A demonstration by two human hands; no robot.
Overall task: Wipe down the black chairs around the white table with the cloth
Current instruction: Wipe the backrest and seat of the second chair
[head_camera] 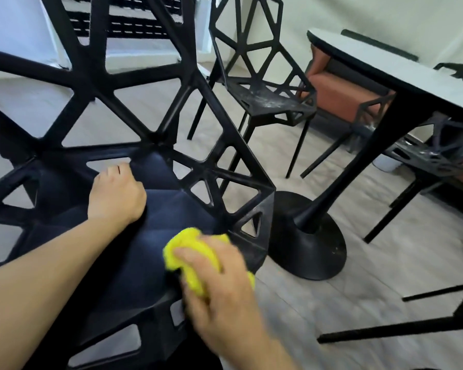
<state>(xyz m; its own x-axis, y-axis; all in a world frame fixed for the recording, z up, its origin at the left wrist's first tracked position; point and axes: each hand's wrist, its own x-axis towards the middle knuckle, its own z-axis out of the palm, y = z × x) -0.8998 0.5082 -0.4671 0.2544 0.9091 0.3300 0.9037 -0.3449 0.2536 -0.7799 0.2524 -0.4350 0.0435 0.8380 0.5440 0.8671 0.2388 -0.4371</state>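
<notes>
Yellow cloth (190,252) bunched in right hand (225,284), pressed on near chair (150,206) seat's front-right corner. Left hand (115,193) curls over the seat's rear edge, bracing. Unwiped seat runs left from the cloth; dusty chair (265,100) beyond, beside white table (385,65).

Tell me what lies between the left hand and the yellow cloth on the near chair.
In the head view, only bare dark seat of the near chair separates the left hand from the yellow cloth, which the right hand grips.
</notes>
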